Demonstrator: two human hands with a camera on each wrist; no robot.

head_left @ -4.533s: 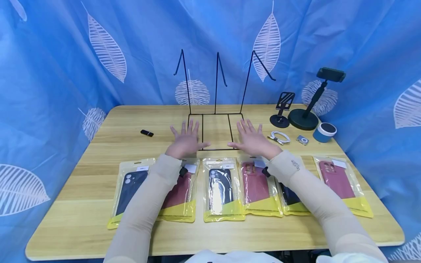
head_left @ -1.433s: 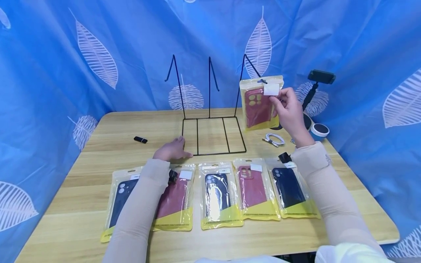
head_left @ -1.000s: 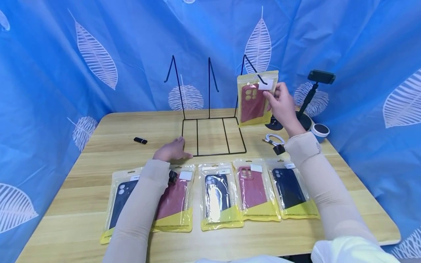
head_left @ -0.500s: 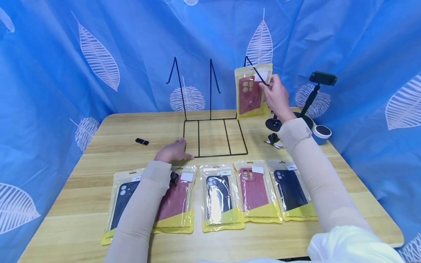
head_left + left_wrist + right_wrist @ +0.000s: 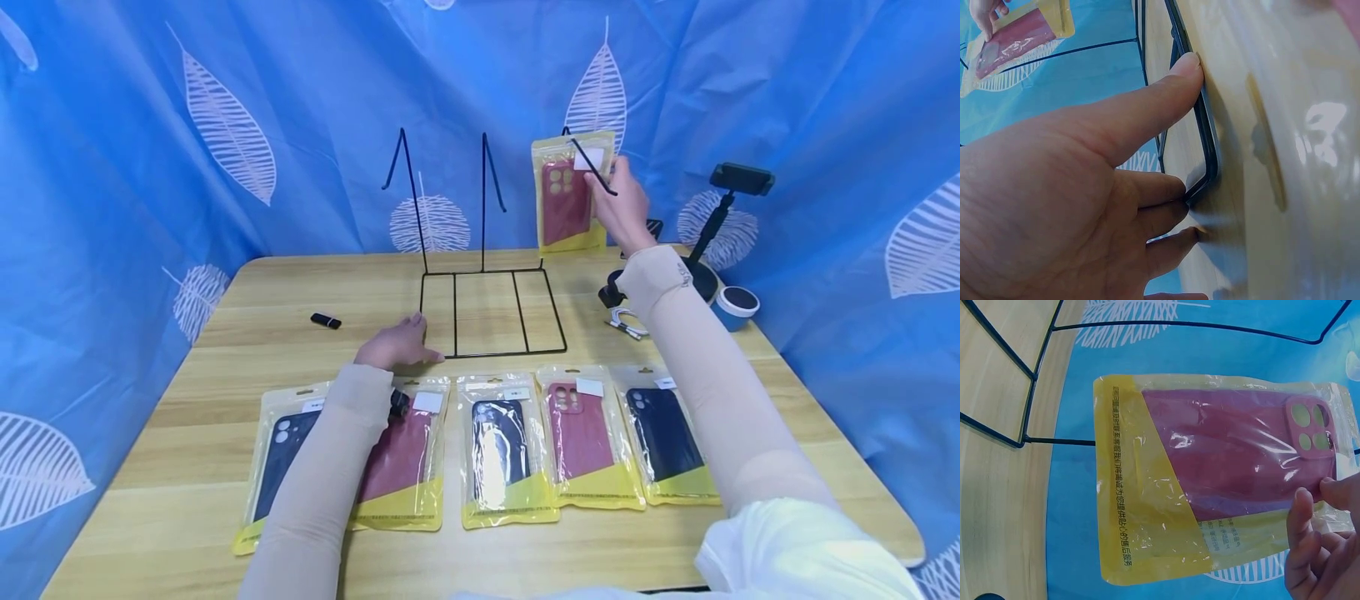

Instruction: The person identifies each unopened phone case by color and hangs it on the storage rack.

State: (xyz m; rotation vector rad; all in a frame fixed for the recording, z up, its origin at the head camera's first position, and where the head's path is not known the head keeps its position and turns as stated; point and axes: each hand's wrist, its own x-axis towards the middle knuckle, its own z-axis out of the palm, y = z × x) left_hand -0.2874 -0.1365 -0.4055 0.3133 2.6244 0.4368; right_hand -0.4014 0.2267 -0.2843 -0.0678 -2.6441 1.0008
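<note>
My right hand (image 5: 622,198) pinches the side edge of a clear-and-yellow bag with a wine-red phone case (image 5: 1235,450) inside. The bag (image 5: 566,200) is upright on the rack's right hook (image 5: 595,168), near its top bend, and the hook's free end sticks out in front. My left hand (image 5: 399,343) rests at the front left corner of the black wire display rack (image 5: 495,356). In the left wrist view, the thumb of the left hand (image 5: 1054,162) lies along the rack's front bar (image 5: 1207,134), with fingertips at the corner.
Several bagged phone cases lie in a front row, including a dark one (image 5: 498,450) and a red one (image 5: 581,429). A black USB stick (image 5: 326,321) lies left. A white cable (image 5: 626,321), phone stand (image 5: 712,229) and blue jar (image 5: 735,306) stand right.
My right hand has taken the rightmost bag from the row, brought its hole onto the right hook and slid it back along it. The left hand has stayed at the rack's corner lately.
</note>
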